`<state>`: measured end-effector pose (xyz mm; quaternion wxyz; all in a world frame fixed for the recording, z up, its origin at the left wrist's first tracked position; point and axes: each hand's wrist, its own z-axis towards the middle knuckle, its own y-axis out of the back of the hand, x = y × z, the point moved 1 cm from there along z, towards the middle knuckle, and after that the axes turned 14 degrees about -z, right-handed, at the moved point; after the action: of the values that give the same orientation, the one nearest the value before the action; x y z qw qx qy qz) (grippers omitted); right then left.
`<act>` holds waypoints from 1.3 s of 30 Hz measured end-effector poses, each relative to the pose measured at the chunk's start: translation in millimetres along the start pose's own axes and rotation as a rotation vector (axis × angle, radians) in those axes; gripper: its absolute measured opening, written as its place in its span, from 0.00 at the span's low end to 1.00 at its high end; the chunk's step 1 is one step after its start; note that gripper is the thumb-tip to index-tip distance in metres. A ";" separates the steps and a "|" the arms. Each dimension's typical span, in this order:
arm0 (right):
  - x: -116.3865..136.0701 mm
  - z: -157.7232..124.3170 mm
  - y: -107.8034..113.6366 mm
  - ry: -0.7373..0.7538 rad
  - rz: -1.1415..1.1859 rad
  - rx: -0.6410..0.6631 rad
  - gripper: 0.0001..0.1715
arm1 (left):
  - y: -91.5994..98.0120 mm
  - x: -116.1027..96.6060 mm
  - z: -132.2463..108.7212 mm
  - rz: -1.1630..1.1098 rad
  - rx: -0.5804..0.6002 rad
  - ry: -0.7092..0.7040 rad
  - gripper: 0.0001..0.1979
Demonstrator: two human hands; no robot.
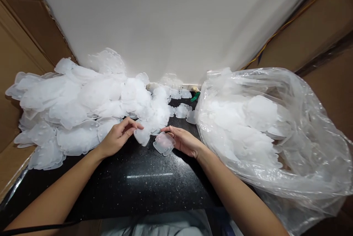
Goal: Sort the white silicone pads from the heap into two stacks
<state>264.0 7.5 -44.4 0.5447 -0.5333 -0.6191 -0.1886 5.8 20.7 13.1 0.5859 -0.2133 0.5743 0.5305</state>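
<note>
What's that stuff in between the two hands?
A white piece by the left hand, a clearer piece by the right hand, and black tabletop showing between those pieces, as the head view shows.

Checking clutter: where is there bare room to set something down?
Mainly the black countertop between the left forearm and right forearm; a sliver between the right hand and plastic bag. Crowded: left, heaped with translucent pieces, and inside the bag.
</note>
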 end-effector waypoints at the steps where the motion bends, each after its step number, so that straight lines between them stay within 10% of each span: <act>1: 0.7 -0.3 -0.1 0.006 0.001 -0.005 0.23 | 0.5 -3.2 -0.5 -0.083 0.030 0.069 0.08; 7: 6.7 -7.6 -2.7 0.033 -0.070 0.014 0.23 | -13.3 -4.2 -5.5 -0.254 0.362 0.377 0.11; 20: 10.0 -11.3 1.2 0.052 -0.251 -0.026 0.20 | -16.8 11.2 -6.3 -0.371 0.128 0.541 0.22; 39: 17.4 -15.7 -3.1 0.006 -0.223 -0.059 0.15 | -13.3 12.0 -6.3 -0.360 0.186 0.496 0.15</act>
<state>271.6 1.5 -22.8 0.5062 -0.4763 -0.6673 -0.2676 11.8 15.2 -4.0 0.5295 -0.3799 0.6986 0.2955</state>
